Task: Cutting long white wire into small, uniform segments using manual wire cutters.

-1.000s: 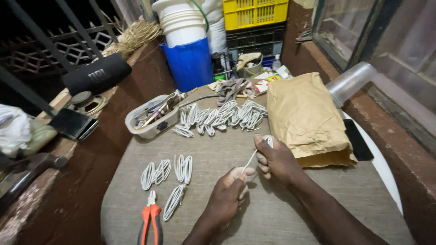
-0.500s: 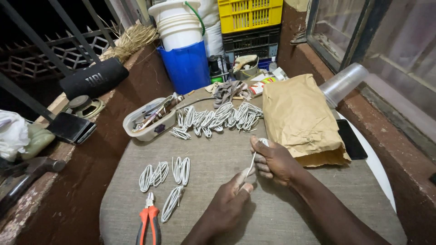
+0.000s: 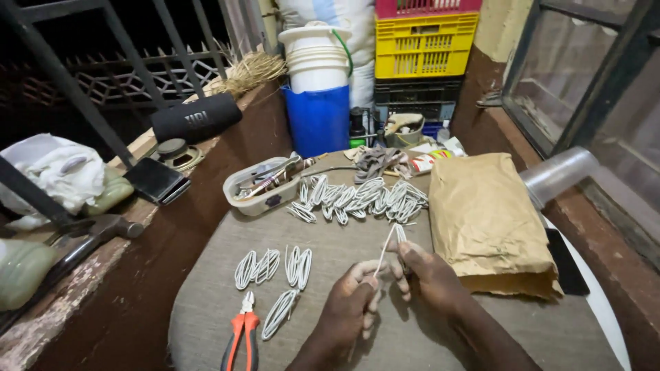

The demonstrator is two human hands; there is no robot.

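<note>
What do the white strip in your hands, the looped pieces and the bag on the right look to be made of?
White strip pinched between left hand and right hand: likely plastic-coated wire; thin, smooth, holds its bend. Looped pieces: same white stuff, folded into loops. Bag: brown paper; matte, creased.

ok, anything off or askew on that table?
One white wire loop lies apart and slanted below the four upright ones, near the pliers. Otherwise nothing stands out; both hands hold a thin white wire.
</note>
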